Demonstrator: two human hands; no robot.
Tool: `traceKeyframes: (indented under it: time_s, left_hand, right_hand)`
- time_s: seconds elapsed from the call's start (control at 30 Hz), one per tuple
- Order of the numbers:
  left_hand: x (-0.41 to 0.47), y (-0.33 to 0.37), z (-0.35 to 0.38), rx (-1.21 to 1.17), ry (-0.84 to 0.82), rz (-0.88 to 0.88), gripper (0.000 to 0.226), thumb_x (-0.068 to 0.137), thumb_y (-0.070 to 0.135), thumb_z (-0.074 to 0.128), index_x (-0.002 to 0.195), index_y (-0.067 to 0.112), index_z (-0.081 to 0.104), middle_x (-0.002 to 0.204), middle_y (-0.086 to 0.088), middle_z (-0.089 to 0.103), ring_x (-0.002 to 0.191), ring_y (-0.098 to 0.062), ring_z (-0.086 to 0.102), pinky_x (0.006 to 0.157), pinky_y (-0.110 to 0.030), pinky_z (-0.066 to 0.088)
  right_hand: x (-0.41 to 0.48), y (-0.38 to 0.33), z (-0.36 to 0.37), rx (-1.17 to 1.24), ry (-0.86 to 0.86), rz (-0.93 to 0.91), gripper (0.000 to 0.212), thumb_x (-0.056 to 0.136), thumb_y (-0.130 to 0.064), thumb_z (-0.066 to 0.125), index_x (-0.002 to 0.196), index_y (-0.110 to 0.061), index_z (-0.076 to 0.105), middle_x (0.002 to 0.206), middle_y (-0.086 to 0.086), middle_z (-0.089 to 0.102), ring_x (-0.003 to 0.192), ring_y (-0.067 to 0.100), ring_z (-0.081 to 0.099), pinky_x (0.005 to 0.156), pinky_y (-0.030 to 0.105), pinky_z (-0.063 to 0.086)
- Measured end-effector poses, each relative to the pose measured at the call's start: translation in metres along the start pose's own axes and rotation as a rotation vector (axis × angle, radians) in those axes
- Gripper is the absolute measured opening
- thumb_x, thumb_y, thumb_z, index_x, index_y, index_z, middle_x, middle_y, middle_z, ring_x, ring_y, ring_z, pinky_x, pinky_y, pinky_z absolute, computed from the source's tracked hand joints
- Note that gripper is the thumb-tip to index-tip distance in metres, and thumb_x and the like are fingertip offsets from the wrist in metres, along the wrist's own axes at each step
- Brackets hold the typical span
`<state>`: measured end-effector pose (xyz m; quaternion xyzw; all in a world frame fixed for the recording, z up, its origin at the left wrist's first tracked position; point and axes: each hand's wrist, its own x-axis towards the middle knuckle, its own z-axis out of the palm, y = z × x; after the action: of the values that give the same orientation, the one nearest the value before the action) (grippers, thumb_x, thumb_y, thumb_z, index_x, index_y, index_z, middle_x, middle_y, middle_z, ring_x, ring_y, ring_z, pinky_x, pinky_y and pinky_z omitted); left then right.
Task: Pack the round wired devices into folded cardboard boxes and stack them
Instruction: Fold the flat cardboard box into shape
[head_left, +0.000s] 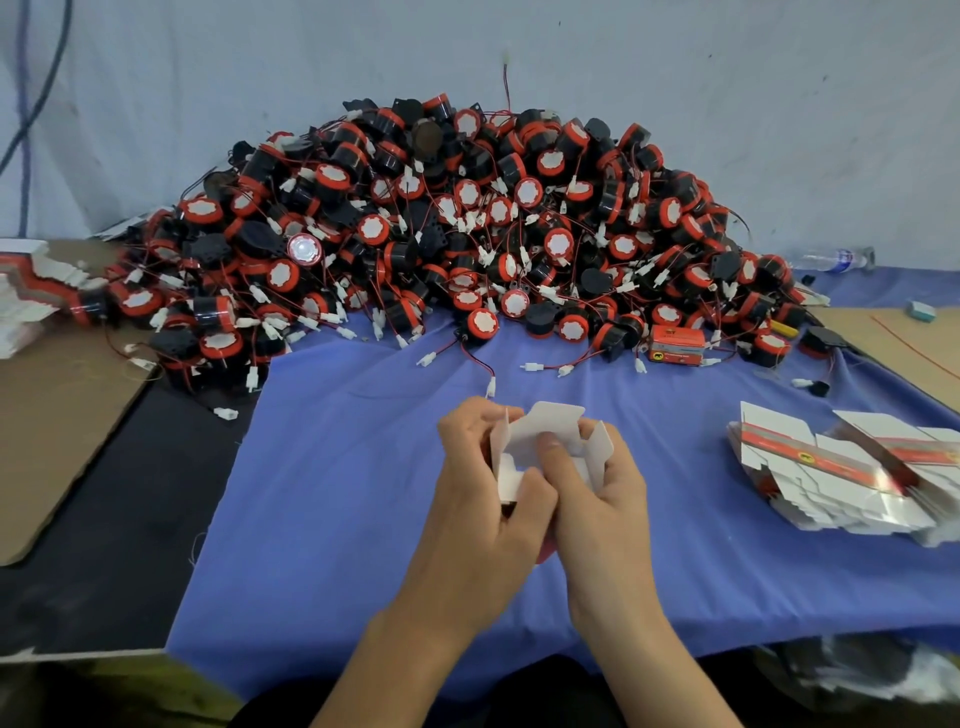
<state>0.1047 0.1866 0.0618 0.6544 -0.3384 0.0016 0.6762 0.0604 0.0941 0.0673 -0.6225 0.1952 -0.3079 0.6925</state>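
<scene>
My left hand and right hand both grip a small half-folded white cardboard box over the blue-clothed tabletop, near a heap of round red-and-black wired devices

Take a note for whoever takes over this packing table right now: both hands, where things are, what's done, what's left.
Left hand and right hand both grip one half-folded box, flaps open, above the blue cloth.
Device pile: heaped across the cloth's back.
Flat box blanks: stacked on the cloth's right.
Done: one closed box at the pile's front edge; contents unseen.
Left: finish this box, load a device, close, stack; the big pile remains unpacked.
</scene>
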Motion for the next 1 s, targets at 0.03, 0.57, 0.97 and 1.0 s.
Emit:
traceKeyframes:
  time_s: [0.03, 0.57, 0.97, 1.0]
  left_hand:
    - [-0.001, -0.001, 0.001, 0.013, 0.015, 0.020, 0.048, 0.092, 0.017, 0.054, 0.117, 0.055, 0.036, 0.117, 0.025, 0.056, 0.097, -0.007, 0.069, 0.062, -0.011, 0.054]
    - [-0.004, -0.011, -0.007, -0.128, 0.167, -0.123, 0.013, 0.097, 0.020, 0.046, 0.101, 0.027, 0.057, 0.095, 0.009, 0.067, 0.081, -0.010, 0.064, 0.063, -0.018, 0.051]
    - [0.000, -0.002, -0.007, -0.117, 0.155, -0.095, 0.028, 0.089, 0.009, 0.046, 0.103, 0.030, 0.058, 0.098, 0.009, 0.067, 0.083, -0.010, 0.065, 0.066, -0.019, 0.053]
    - [-0.001, -0.002, -0.007, -0.140, 0.151, -0.105, 0.023, 0.090, 0.009, 0.045, 0.100, 0.027, 0.057, 0.098, 0.008, 0.069, 0.082, -0.010, 0.066, 0.065, -0.019, 0.054]
  right_hand:
    - [0.001, 0.000, 0.000, -0.006, 0.020, 0.001, 0.009, 0.099, -0.011, 0.061, 0.103, -0.015, 0.068, 0.095, 0.009, 0.073, 0.080, 0.019, 0.067, 0.065, 0.035, 0.054]
    - [-0.003, -0.009, -0.001, 0.070, -0.125, 0.033, 0.034, 0.086, -0.039, 0.056, 0.113, -0.042, 0.076, 0.116, -0.009, 0.076, 0.109, 0.012, 0.069, 0.096, 0.037, 0.051]
    - [-0.007, -0.007, 0.002, 0.031, -0.110, -0.055, 0.024, 0.093, -0.002, 0.056, 0.093, -0.023, 0.067, 0.092, 0.004, 0.071, 0.080, 0.015, 0.062, 0.071, 0.033, 0.052]
    - [-0.007, -0.007, 0.001, 0.036, -0.124, -0.048, 0.016, 0.089, -0.010, 0.057, 0.090, -0.022, 0.068, 0.093, 0.002, 0.073, 0.081, 0.015, 0.064, 0.070, 0.032, 0.053]
